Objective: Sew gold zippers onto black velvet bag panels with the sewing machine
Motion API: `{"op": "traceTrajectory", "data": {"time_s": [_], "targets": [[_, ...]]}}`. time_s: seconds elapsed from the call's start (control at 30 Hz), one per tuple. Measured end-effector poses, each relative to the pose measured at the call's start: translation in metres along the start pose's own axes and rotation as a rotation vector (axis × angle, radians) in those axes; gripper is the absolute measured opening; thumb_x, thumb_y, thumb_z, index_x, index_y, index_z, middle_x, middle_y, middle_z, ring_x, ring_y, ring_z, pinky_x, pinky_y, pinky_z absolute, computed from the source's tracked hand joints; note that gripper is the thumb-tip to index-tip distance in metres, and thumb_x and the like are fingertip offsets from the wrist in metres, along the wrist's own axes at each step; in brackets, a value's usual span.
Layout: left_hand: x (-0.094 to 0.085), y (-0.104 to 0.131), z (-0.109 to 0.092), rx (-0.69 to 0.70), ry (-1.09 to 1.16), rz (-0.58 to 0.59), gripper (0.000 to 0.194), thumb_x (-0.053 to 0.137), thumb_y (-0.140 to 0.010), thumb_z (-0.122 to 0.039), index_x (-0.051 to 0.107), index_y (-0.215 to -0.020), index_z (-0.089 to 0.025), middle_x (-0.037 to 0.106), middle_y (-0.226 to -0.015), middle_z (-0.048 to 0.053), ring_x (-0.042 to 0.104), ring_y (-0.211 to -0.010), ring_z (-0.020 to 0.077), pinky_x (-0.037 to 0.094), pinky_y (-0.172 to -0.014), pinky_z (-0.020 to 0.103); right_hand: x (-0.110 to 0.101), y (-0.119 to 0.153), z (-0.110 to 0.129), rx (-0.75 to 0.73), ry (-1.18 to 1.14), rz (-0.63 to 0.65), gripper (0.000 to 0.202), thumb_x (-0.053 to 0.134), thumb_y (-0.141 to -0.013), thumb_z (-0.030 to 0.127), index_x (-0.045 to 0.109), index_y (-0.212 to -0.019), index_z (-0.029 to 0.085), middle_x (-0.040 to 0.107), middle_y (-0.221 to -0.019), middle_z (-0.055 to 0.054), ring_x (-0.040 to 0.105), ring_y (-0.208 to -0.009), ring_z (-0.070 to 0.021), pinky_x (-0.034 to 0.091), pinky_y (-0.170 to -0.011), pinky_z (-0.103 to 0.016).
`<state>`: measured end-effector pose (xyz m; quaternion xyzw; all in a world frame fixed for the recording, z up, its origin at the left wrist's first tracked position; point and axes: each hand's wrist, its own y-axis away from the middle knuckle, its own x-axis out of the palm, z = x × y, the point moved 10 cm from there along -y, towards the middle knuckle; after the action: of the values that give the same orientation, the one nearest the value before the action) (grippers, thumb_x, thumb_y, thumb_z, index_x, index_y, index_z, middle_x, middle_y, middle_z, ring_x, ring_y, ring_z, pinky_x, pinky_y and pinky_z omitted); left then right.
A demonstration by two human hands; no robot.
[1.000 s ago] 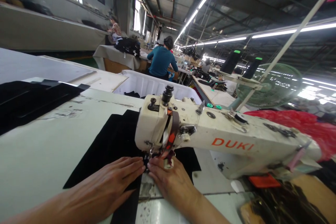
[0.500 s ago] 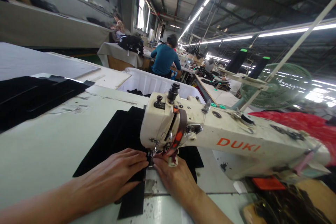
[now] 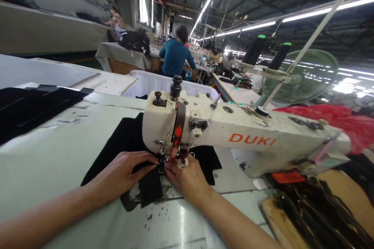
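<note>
A white sewing machine (image 3: 216,124) lettered DUKI stands in front of me, with black fabric (image 3: 118,140) spread under its head. A narrow end of that fabric (image 3: 151,190) hangs toward me over the worn metal plate. My left hand (image 3: 131,169) is closed in a pinch on the fabric's edge, just left of the presser foot (image 3: 162,160). Close by on the right, my right hand (image 3: 187,175) has its fingers curled and pressed together at the fabric beside the foot. The machine's head and a hanging patterned strap (image 3: 177,132) partly cover those fingertips.
More black pieces (image 3: 37,105) lie on the table at left. Behind the machine is a white bin (image 3: 172,84). At right are a red tray (image 3: 288,177), dark zipper-like strips (image 3: 318,214), red plastic (image 3: 327,120) and a green fan (image 3: 300,76). A co-worker (image 3: 177,58) sits farther back.
My left hand has gone from lying flat on the fabric to pinching its edge. The fabric's near end has moved away from me, toward the needle. The camera view has shifted slightly.
</note>
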<state>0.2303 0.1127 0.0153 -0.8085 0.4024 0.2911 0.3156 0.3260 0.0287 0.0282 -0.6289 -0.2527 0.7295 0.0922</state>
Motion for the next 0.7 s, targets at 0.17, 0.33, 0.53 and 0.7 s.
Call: {"op": "traceTrajectory", "data": {"time_s": [0.17, 0.33, 0.53, 0.7], "targets": [[0.002, -0.001, 0.0, 0.009, 0.035, 0.014, 0.026, 0.058, -0.098, -0.041, 0.078, -0.104, -0.026, 0.08, -0.103, 0.001, 0.076, -0.091, 0.0233, 0.06, -0.085, 0.032, -0.001, 0.0, -0.001, 0.043, 0.027, -0.002, 0.008, 0.07, -0.092, 0.025, 0.075, -0.087, 0.021, 0.078, -0.089, -0.004, 0.072, -0.087, -0.0244, 0.057, -0.079, -0.035], [0.007, 0.004, -0.007, 0.127, -0.024, 0.02, 0.026, 0.054, -0.097, -0.024, 0.077, -0.109, -0.027, 0.077, -0.11, 0.001, 0.073, -0.101, 0.0199, 0.057, -0.093, 0.027, -0.001, 0.0, 0.0, 0.05, 0.037, -0.019, 0.009, 0.07, -0.092, 0.028, 0.076, -0.089, 0.021, 0.077, -0.089, -0.004, 0.072, -0.088, -0.0246, 0.056, -0.08, -0.034], [0.014, 0.019, -0.04, 0.47, -0.302, -0.023, 0.035, 0.042, -0.099, -0.012, 0.071, -0.116, -0.023, 0.075, -0.115, 0.005, 0.069, -0.103, 0.0191, 0.052, -0.098, 0.027, -0.006, 0.004, -0.001, -0.025, -0.002, -0.044, 0.011, 0.068, -0.096, 0.029, 0.077, -0.095, 0.022, 0.079, -0.095, -0.002, 0.072, -0.091, -0.0215, 0.056, -0.084, -0.031], [0.016, 0.019, -0.044, 0.472, -0.335, -0.041, 0.04, 0.035, -0.1, -0.008, 0.069, -0.115, -0.021, 0.074, -0.116, 0.007, 0.069, -0.105, 0.0198, 0.049, -0.1, 0.03, -0.012, 0.005, -0.002, -0.11, -0.07, -0.065, 0.015, 0.063, -0.099, 0.027, 0.076, -0.102, 0.022, 0.079, -0.094, 0.0, 0.073, -0.09, -0.0184, 0.055, -0.085, -0.029]]}}
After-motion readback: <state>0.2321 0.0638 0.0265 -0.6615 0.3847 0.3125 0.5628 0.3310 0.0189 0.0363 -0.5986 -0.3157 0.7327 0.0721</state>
